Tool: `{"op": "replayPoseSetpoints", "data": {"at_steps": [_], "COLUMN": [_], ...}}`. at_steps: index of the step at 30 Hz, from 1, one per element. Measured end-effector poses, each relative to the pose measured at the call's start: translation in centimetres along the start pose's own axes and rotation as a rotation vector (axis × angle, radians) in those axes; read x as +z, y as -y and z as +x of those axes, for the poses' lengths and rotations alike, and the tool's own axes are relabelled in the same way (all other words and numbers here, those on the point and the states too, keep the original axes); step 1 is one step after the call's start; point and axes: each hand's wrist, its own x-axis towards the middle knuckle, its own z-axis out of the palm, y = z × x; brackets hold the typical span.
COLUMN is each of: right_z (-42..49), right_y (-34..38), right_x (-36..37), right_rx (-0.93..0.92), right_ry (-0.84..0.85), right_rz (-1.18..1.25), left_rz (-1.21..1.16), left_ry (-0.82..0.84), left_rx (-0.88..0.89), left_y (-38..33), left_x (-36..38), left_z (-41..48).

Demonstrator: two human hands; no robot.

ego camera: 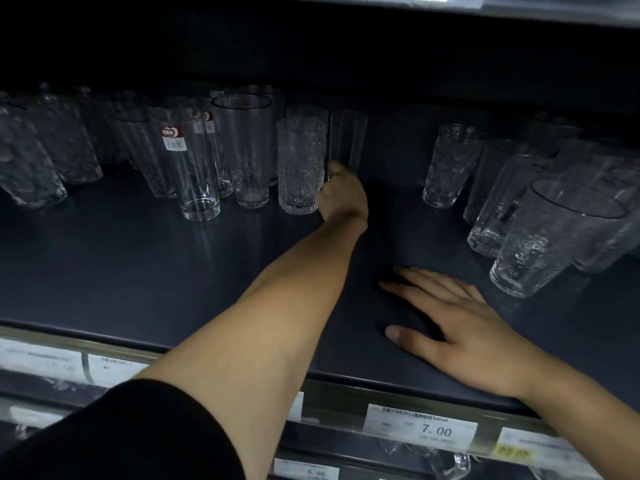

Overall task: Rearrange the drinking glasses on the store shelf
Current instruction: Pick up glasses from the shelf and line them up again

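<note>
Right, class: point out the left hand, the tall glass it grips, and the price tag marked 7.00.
left hand [341, 194]: head view, back of the hand.
tall glass [348, 140]: head view, middle of its clear wall, above the fingers.
price tag [420, 428]: head view, centre of the white card.

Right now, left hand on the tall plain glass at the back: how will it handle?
The tall glass looks narrow for its height, so likely tippy if pushed high. Smooth clear walls: probably slippery, fragile. The left hand grips it low, beside the textured glass; knocks seem possible.

Shop: price tags along glassware shelf
</note>
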Motion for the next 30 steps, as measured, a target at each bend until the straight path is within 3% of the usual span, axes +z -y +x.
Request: {"op": "replayPoseSetpoints", "data": {"at_steps": [6,13,21,26,30], "right_z": [-0.1,-0.1,-1.2,-4.2,-8.3], "right_y": [-0.2,0.0,0.1,0.8,0.6], "right_x": [0.0,-0.1,-2.1,-4.2,-5.0], "right_rx": [0.021,0.044,0.276,0.387,0.45], "right_ry": [-0.044,-0.063,-0.159,-0.108,-0.165], "right_rz": [0.091,0.17,0.715,0.791,0.813], "left_rz": [-0.152,-0.272,-0.489,-0.583,-0.777], "left_ry": [0.085,0.143,0.471,0.599,0.661], "left_rx": [0.029,0.258,0.157,0.215,0.136], "left_y": [0.7,3.3,4.6,5.1,5.0], "left_x": [-1.8,-4.7,-7.6,-10.8,-12.5], "left_z": [-1.8,-5.0,-9.2,-12.4,-15.2]}}
